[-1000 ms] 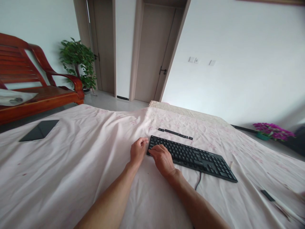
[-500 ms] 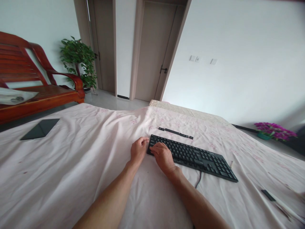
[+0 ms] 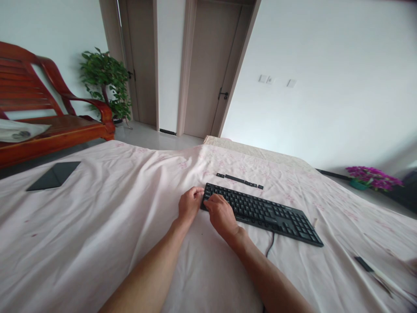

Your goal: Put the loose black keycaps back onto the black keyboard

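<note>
Head view: the keyboard [image 3: 263, 213] lies right of centre, its long axis sloping toward lower right. The right hand [image 3: 222, 214], nearer, covers its left end, fingers bent; the left hand [image 3: 189, 203] curls beside. I cannot tell what either holds.

A rumpled pale pink floral cloth [image 3: 146, 204] covers the broad surface. On it lies a black keyboard [image 3: 257, 208], its cable [image 3: 270, 245] trailing from the near edge. Just beyond the keyboard sits a row of loose black keycaps [image 3: 235, 178]. Well left of the keyboard lies a dark tablet [image 3: 54, 176]; right of it, a dark-ended slim tool [image 3: 364, 264].
</note>
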The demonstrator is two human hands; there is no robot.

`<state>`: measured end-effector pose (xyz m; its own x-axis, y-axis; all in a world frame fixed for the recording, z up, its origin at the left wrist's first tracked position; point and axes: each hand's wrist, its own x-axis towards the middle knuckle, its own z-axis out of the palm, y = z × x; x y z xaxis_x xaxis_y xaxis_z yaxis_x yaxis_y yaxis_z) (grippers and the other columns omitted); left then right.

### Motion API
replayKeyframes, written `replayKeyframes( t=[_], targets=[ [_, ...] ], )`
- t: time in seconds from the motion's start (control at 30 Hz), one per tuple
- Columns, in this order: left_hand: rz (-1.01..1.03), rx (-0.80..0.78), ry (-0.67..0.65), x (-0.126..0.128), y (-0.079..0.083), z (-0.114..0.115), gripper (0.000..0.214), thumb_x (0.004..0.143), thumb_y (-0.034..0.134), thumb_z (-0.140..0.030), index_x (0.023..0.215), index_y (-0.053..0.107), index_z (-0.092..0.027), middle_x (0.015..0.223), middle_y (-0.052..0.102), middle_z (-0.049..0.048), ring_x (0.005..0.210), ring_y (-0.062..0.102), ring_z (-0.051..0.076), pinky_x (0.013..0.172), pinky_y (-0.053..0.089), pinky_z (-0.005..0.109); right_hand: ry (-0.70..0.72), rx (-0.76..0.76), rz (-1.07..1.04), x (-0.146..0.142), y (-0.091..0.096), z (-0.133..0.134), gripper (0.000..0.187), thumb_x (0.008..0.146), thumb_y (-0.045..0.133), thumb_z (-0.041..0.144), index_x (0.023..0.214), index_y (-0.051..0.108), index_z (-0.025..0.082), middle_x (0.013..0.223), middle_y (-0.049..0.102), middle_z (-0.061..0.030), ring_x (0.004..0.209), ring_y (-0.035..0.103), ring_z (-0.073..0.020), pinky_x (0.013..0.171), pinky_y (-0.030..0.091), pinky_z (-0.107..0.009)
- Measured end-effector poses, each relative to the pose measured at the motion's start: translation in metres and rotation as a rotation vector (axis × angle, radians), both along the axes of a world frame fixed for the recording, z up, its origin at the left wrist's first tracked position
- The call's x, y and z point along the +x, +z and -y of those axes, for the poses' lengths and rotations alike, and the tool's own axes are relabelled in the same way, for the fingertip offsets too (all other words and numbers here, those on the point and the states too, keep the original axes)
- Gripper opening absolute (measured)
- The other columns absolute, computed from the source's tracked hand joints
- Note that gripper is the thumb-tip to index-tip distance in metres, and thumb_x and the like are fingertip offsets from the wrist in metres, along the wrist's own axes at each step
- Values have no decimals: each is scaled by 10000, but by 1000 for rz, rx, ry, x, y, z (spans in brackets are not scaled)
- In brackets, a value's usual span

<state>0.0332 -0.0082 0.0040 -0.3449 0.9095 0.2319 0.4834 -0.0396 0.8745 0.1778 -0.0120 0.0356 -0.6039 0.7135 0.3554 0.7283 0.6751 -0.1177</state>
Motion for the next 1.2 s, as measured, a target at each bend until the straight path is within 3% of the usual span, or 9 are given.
replayKeyframes(
  t=[0.33, 0.53, 0.8, 0.9, 1.0, 1.2],
  targets=[
    [-12, -4, 8, 0, 2, 1, 253, 829, 493, -262, 979, 696, -249, 1012, 727, 10, 926, 654, 163, 844, 471, 245, 3, 49, 104, 1, 5, 13, 283, 821, 438, 6, 870, 632, 206, 924, 583, -53, 859, 480, -188, 762, 375, -292],
    [-17, 4, 1, 1, 3, 4, 254, 829, 488, -255, 979, 694, -247, 1009, 728, 10, 922, 654, 160, 843, 469, 242, -34, 65, 133, -2, 3, 16, 250, 845, 460, 56, 899, 652, 207, 956, 583, -72, 889, 472, -209, 756, 371, -324],
    [3, -2, -9, 2, 1, 2, 261, 831, 476, -224, 992, 681, -245, 1017, 725, 9, 924, 652, 154, 823, 464, 237, -24, 35, 12, 3, 1, 12, 295, 864, 475, 88, 904, 715, 256, 931, 613, -45, 882, 494, -189, 754, 387, -304],
    [11, -26, -7, 2, 3, 3, 253, 835, 489, -245, 1005, 675, -248, 1002, 727, 13, 920, 653, 162, 798, 467, 242, -31, 5, -137, 10, 2, -3, 377, 820, 485, 39, 937, 733, 298, 946, 636, -20, 877, 514, -167, 796, 409, -274],
    [4, -24, 5, 3, 5, 3, 238, 840, 489, -257, 985, 678, -248, 995, 727, 16, 921, 652, 167, 803, 461, 249, -133, 40, -266, 23, 8, -33, 401, 819, 466, 44, 995, 729, 291, 979, 654, -17, 911, 530, -169, 831, 421, -267],
    [19, -45, 22, 5, 9, 2, 270, 840, 459, -197, 982, 681, -257, 1007, 730, 13, 946, 657, 165, 850, 455, 259, -384, 51, -187, 43, 13, -110, 305, 839, 516, 172, 1042, 720, 273, 1027, 671, -35, 922, 536, -198, 821, 417, -297]
  ],
)
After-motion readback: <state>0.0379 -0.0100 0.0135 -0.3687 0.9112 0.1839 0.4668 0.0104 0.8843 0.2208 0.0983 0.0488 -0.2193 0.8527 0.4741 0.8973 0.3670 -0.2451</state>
